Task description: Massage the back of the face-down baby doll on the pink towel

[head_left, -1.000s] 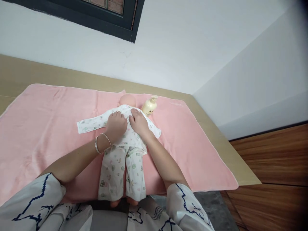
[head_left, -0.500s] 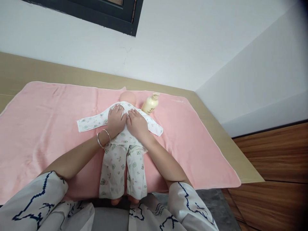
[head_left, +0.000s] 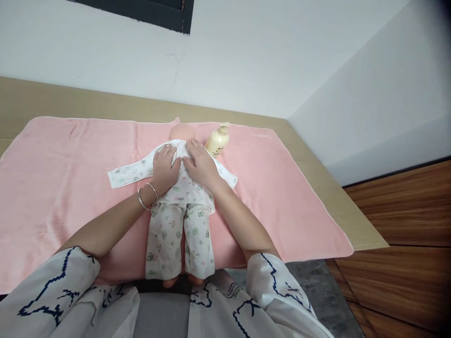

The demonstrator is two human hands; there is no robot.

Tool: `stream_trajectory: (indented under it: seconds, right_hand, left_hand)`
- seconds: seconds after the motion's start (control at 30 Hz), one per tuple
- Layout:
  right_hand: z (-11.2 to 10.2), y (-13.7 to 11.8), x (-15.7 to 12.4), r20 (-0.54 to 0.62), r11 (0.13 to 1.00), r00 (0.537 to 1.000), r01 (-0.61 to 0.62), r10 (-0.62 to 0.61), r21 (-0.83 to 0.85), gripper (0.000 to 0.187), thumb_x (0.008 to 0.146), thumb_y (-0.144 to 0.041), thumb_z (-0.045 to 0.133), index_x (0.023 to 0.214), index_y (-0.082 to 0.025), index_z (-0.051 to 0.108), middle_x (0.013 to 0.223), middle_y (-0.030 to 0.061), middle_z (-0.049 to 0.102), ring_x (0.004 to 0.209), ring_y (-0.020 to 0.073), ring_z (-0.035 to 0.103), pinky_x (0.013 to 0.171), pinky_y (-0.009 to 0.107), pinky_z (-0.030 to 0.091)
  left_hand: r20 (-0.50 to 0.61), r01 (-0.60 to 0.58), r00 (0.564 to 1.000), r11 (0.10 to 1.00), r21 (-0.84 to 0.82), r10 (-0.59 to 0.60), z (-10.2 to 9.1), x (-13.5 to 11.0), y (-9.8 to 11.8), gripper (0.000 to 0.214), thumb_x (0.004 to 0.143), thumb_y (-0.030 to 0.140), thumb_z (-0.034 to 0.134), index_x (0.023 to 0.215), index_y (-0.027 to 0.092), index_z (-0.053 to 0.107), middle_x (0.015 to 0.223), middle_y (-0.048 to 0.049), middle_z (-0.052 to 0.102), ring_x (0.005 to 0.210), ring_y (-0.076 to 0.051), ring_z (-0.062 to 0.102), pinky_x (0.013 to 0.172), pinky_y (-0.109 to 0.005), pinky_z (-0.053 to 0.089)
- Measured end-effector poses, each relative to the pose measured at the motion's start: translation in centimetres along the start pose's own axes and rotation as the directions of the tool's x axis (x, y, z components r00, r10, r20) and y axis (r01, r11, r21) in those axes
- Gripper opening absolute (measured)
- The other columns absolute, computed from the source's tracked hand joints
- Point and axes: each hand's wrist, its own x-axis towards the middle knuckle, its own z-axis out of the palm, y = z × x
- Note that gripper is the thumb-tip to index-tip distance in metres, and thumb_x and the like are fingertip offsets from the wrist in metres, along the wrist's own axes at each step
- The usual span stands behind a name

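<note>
A baby doll (head_left: 182, 132) in a white patterned pyjama top (head_left: 186, 190) and matching trousers (head_left: 165, 241) lies on a pink blanket (head_left: 88, 155), its feet toward me. My left hand (head_left: 164, 167) rests flat on the left of the doll's upper body, fingers stretched out over the cloth. On the right side of the upper body, my right hand (head_left: 201, 164) lies open too, its fingertips near the shoulder and neck. Both thumbs point inward, with a small gap between them. The doll's face is not visible. Just right of its head stands a cream pump bottle (head_left: 217, 140).
The blanket covers most of a pale wooden table (head_left: 243, 109) set against a white wall (head_left: 239, 61). A dark frame (head_left: 176, 19) is on the wall at the top. To the lower right are brown wood-grain panels (head_left: 405, 220).
My hands have moved apart from near the middle of the chest, the right one sliding up toward the shoulder. The whole view has shifted slightly.
</note>
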Motion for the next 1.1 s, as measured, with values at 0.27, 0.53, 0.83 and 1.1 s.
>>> stream_trajectory:
  seconds: [0.27, 0.53, 0.83, 1.1]
  right_hand:
    - [1.4, -1.1, -0.5, -0.028, 0.999, 0.999, 0.031, -0.032, -0.015, 0.049, 0.096, -0.026, 0.041, 0.141, -0.010, 0.052, 0.158, 0.0167, 0.041, 0.151, 0.0297, 0.031, 0.125, 0.053, 0.023]
    - [1.1, -1.4, -0.6, 0.016, 1.000, 1.000, -0.011, 0.012, -0.015, 0.048, 0.094, -0.024, 0.040, 0.139, -0.012, 0.054, 0.158, 0.0153, 0.042, 0.151, 0.0281, 0.031, 0.126, 0.053, 0.022]
    - [1.4, -1.4, -0.8, -0.078, 1.000, 0.997, 0.013, -0.014, -0.019, 0.049, 0.092, -0.019, 0.040, 0.138, -0.012, 0.056, 0.157, 0.0138, 0.044, 0.151, 0.0272, 0.031, 0.126, 0.052, 0.023]
    - [1.9, -1.3, -0.9, -0.088, 0.999, 0.996, 0.033, -0.035, -0.019, 0.047, 0.093, -0.019, 0.038, 0.134, -0.015, 0.059, 0.153, 0.0113, 0.049, 0.149, 0.0250, 0.037, 0.125, 0.051, 0.025]
  left_hand:
    - [-0.127, 0.038, 0.990, 0.973, -0.227, -0.069, -0.4, -0.7, -0.1, 0.051, 0.103, 0.047, 0.029, 0.129, 0.015, 0.059, 0.134, -0.0146, 0.063, 0.130, -0.026, 0.055, 0.117, -0.049, 0.040]
    - [-0.113, 0.082, 0.988, 0.982, -0.171, -0.103, -0.3, -0.8, 0.1, 0.051, 0.103, 0.047, 0.027, 0.132, 0.016, 0.056, 0.138, -0.0143, 0.060, 0.131, -0.025, 0.055, 0.117, -0.045, 0.042]
    - [-0.115, 0.075, 0.989, 0.984, -0.164, -0.094, -0.4, -0.9, 0.1, 0.048, 0.101, 0.044, 0.032, 0.128, 0.014, 0.057, 0.135, -0.0158, 0.062, 0.127, -0.025, 0.056, 0.114, -0.045, 0.044]
    - [-0.060, 0.047, 0.997, 0.997, -0.064, -0.051, -0.5, -0.4, 0.2, 0.042, 0.097, 0.035, 0.037, 0.125, 0.014, 0.058, 0.134, -0.0157, 0.063, 0.130, -0.026, 0.055, 0.116, -0.046, 0.041]
